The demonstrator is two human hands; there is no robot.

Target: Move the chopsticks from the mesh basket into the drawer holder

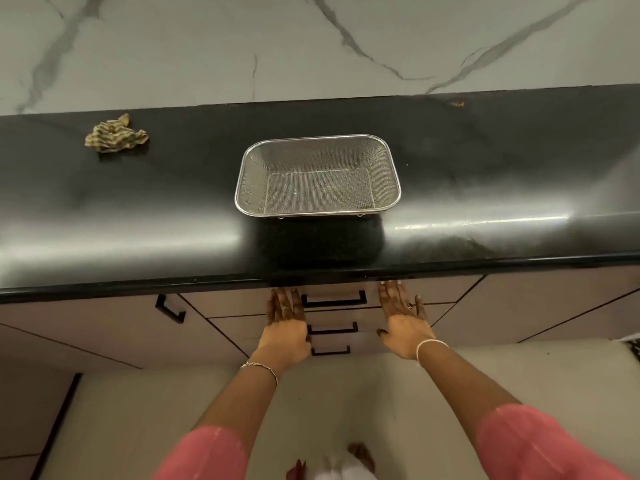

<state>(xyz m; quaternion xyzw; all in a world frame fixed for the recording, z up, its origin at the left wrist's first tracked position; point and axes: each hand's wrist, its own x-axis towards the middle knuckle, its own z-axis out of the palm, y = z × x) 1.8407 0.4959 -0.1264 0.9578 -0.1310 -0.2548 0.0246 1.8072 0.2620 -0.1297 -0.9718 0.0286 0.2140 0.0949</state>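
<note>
A rectangular steel mesh basket (318,176) stands on the black countertop (138,209) and holds nothing that I can see. No chopsticks are in view. Below the counter edge the top drawer (334,299), with a black bar handle, is shut flush with the cabinet front. My left hand (284,322) lies flat on the drawer front left of the handle, fingers spread. My right hand (403,318) lies flat on the right side, fingers spread. Both hands hold nothing. The drawer holder is hidden inside.
A crumpled striped cloth (116,134) lies at the back left of the counter. Two more drawers (332,329) with black handles sit under the top one. A marble wall rises behind the counter. A cabinet door handle (169,308) is at the left.
</note>
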